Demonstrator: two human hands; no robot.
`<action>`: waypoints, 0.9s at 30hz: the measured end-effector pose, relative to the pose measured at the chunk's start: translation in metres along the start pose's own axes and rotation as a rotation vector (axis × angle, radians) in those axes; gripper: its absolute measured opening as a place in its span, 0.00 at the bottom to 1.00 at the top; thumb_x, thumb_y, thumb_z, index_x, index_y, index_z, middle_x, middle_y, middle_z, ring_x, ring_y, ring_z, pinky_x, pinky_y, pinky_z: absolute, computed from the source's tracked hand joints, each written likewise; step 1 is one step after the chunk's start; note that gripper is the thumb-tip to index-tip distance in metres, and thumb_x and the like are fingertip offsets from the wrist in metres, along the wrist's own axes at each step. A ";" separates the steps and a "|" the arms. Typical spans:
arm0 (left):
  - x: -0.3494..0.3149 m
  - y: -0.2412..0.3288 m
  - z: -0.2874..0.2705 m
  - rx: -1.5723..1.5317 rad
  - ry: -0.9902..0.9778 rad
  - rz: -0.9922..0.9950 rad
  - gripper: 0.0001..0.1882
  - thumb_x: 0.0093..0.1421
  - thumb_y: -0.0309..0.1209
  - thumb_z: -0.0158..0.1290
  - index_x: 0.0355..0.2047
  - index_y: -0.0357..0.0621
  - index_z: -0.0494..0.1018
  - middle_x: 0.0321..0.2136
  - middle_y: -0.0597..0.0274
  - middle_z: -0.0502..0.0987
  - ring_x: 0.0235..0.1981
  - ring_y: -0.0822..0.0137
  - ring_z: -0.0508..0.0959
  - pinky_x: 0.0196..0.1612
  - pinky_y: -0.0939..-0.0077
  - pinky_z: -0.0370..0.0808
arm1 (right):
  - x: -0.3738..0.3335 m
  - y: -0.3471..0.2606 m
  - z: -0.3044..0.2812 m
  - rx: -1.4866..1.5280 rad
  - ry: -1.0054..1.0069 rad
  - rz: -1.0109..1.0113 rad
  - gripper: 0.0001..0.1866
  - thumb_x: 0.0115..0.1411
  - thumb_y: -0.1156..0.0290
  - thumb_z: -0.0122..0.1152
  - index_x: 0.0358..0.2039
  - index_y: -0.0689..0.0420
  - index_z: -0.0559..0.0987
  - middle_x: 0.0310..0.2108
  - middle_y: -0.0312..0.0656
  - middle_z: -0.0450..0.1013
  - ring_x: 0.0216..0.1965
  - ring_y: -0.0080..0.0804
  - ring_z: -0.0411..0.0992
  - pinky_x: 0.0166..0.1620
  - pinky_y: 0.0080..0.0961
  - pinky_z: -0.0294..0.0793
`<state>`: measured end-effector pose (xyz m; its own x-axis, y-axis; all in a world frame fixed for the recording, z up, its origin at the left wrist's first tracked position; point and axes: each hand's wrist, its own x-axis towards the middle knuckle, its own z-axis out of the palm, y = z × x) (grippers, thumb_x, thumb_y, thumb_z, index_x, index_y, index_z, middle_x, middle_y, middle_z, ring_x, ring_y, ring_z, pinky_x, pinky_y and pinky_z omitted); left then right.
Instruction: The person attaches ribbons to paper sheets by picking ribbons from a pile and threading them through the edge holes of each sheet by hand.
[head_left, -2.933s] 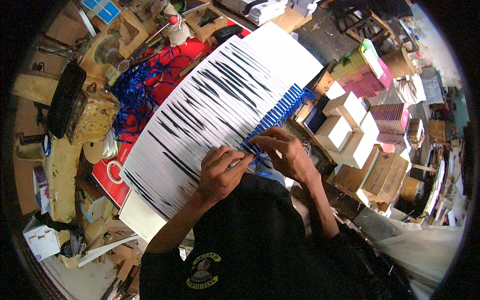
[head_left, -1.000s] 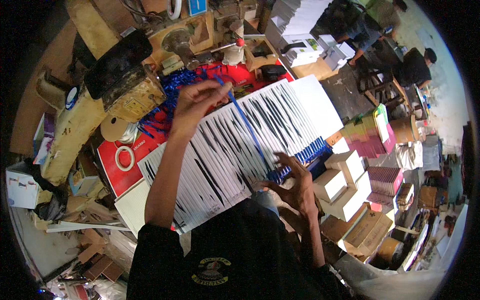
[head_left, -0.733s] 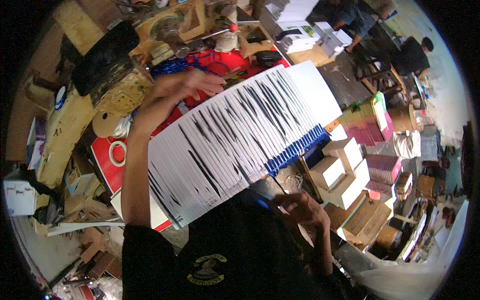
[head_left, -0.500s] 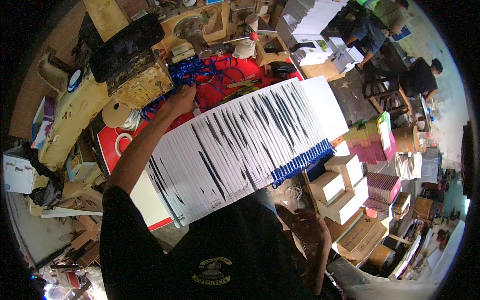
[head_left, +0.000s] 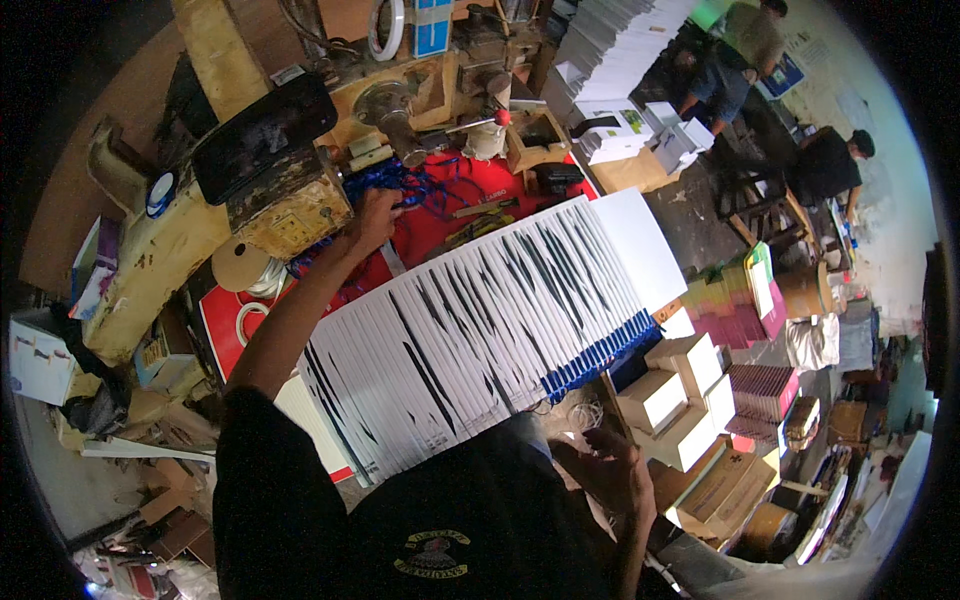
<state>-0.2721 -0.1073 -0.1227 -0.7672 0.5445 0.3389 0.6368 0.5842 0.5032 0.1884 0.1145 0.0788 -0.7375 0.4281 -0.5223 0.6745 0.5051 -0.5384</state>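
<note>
A long row of white book blocks (head_left: 455, 345), with dark marks across their edges, lies packed together in front of me. Blue ribbon markers (head_left: 600, 355) hang in a fringe from its right end. Past the row, my left hand (head_left: 375, 218) reaches to a heap of blue ribbons (head_left: 410, 180) on a red board (head_left: 485, 180). Its fingers are curled together at the heap's near edge, seemingly pinching ribbon. My right hand (head_left: 618, 468) is raised near my body, below the fringe. Its fingers are bent and apart, with nothing visible in them.
Beside my left arm are a ribbon spool (head_left: 243, 265) and a yellowish machine (head_left: 290, 205). Cutting tools (head_left: 480, 225) lie behind the row. White box-like blocks (head_left: 665, 390) and a cardboard box (head_left: 720, 490) stand at right. Other people (head_left: 830, 170) are farther off.
The view has shifted, so the row and bench appear lower. My left hand stays at the blue ribbons. My right hand's fingers have lifted and spread more.
</note>
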 end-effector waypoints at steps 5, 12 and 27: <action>-0.039 0.107 -0.079 -0.126 0.029 0.126 0.08 0.62 0.28 0.61 0.37 0.35 0.82 0.36 0.46 0.83 0.33 0.48 0.83 0.37 0.60 0.79 | 0.026 0.028 0.029 0.412 0.104 -0.234 0.21 0.59 0.65 0.72 0.50 0.61 0.82 0.44 0.50 0.82 0.42 0.41 0.81 0.45 0.34 0.80; -0.104 0.212 -0.122 -0.395 -0.049 0.137 0.06 0.54 0.24 0.65 0.33 0.41 0.83 0.28 0.55 0.82 0.30 0.59 0.83 0.35 0.67 0.79 | 0.063 -0.103 0.034 0.632 -0.004 -0.299 0.18 0.62 0.64 0.70 0.48 0.63 0.83 0.43 0.46 0.82 0.39 0.31 0.79 0.41 0.27 0.79; -0.181 0.192 -0.131 -0.526 -0.080 -0.069 0.07 0.57 0.26 0.66 0.35 0.39 0.82 0.29 0.55 0.79 0.31 0.61 0.80 0.35 0.67 0.76 | 0.091 -0.116 0.056 1.346 -0.152 -0.200 0.09 0.68 0.69 0.57 0.42 0.61 0.81 0.41 0.44 0.79 0.36 0.22 0.74 0.39 0.15 0.72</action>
<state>-0.0207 -0.1723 0.0166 -0.7847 0.5717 0.2394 0.4453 0.2513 0.8594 0.0444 0.0527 0.0565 -0.8732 0.3046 -0.3805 0.1334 -0.6014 -0.7877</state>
